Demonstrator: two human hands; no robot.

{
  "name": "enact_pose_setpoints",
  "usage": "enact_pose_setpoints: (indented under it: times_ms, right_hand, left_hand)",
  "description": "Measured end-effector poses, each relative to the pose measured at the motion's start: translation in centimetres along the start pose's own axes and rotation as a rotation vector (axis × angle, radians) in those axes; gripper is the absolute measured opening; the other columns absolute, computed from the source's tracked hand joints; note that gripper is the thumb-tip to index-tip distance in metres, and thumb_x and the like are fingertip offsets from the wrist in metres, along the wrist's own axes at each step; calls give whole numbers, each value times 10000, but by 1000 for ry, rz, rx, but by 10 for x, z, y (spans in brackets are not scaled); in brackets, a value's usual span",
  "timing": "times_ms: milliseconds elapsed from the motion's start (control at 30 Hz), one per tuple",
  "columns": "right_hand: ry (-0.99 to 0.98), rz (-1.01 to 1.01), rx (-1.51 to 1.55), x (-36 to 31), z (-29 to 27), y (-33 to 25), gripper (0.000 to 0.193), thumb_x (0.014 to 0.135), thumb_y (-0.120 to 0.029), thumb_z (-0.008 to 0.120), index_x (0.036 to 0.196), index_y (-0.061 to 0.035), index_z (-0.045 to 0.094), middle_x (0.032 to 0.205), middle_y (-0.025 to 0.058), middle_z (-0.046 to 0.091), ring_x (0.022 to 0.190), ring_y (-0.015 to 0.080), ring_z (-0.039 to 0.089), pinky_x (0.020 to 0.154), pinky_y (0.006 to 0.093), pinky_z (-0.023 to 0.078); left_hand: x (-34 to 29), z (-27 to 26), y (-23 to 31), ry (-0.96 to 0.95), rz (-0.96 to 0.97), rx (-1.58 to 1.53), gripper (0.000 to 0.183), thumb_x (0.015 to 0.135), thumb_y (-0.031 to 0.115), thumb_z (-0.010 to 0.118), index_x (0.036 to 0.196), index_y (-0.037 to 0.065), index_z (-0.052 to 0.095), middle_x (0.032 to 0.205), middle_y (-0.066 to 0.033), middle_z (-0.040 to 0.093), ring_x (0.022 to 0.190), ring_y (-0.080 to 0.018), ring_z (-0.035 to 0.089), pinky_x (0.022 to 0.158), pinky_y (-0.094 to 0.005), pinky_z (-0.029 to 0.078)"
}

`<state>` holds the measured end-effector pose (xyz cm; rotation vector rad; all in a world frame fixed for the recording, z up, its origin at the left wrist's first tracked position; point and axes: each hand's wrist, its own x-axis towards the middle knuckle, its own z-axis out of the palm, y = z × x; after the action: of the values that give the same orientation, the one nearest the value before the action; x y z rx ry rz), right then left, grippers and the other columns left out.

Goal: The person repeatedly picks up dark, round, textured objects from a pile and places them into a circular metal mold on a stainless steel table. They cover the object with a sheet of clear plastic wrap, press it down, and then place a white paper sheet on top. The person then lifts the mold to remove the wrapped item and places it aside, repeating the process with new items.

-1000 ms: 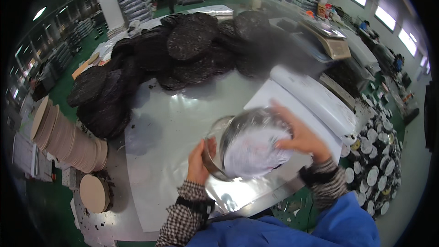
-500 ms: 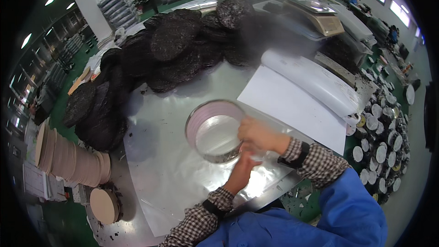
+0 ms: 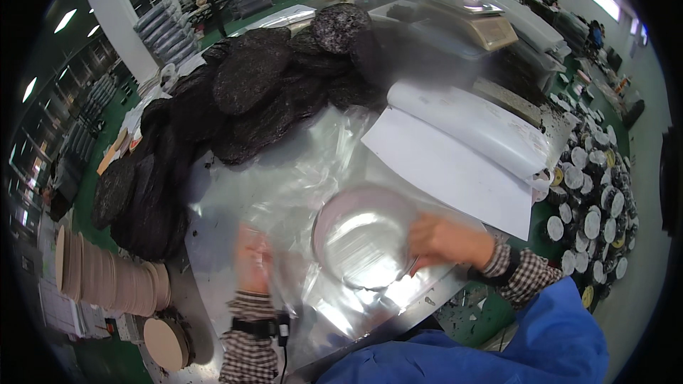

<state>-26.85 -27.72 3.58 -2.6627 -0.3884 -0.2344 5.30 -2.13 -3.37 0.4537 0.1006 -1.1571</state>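
Around you is a warehouse hall with a green floor and stacked goods; in front, a metal counter (image 3: 213,327) covered by clear plastic film (image 3: 299,171). A heap of dark pressed discs (image 3: 249,92) lies along its far and left sides, with a white paper roll (image 3: 462,128) to the right. The round metal bowl (image 3: 364,236) sits on the film near you. Your right hand (image 3: 445,242) has its fingers closed on the bowl's right rim. Your left hand (image 3: 254,259) lies blurred under a lifted fold of film, so its grip cannot be made out. Tan round discs (image 3: 114,281) are stacked at far left.
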Motion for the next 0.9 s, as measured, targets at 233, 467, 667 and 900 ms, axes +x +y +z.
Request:
enact_pose_setpoints:
  times_ms: [233, 467, 667, 900]
  right_hand:
    - [1094, 427, -30, 78, -23, 51, 72, 859, -94, 596, 869, -29, 625, 702, 87, 602, 613, 188, 597, 561, 327, 455]
    - [710, 976, -741, 39, -140, 302, 1044, 694, -334, 803, 1509, -69, 206, 1532, 180, 292, 1394, 415, 299, 1088, 492, 354]
    - [708, 1100, -929, 39, -142, 361, 660, 727, -286, 799, 1276, -86, 491, 1285, 197, 549, 1322, 367, 420, 1057, 606, 320]
    - [1561, 328, -31, 159, -195, 255, 643, 882, -278, 707, 1368, -6, 385, 1299, 183, 534, 1077, 288, 598, 881, 352, 498]
  left_hand:
    - [-9, 91, -129, -475, -301, 1390, 602, 927, 108, 578, 1489, 108, 360, 943, -12, 603, 796, -113, 578, 718, -292, 530]
    - [-58, 74, -91, -595, 616, 1823, 587, 844, 84, 728, 1380, 63, 491, 1301, -162, 575, 1236, -371, 519, 1099, -437, 355]
    - [-49, -37, -52, 442, 645, 1876, 1326, 585, 393, 897, 1499, -50, 45, 1542, -306, 110, 1446, -435, 124, 1144, -594, 134]
    - [-54, -67, -59, 535, 341, 2097, 1291, 610, 475, 865, 1489, -56, 84, 1543, -309, 112, 1450, -452, 82, 1134, -631, 21]
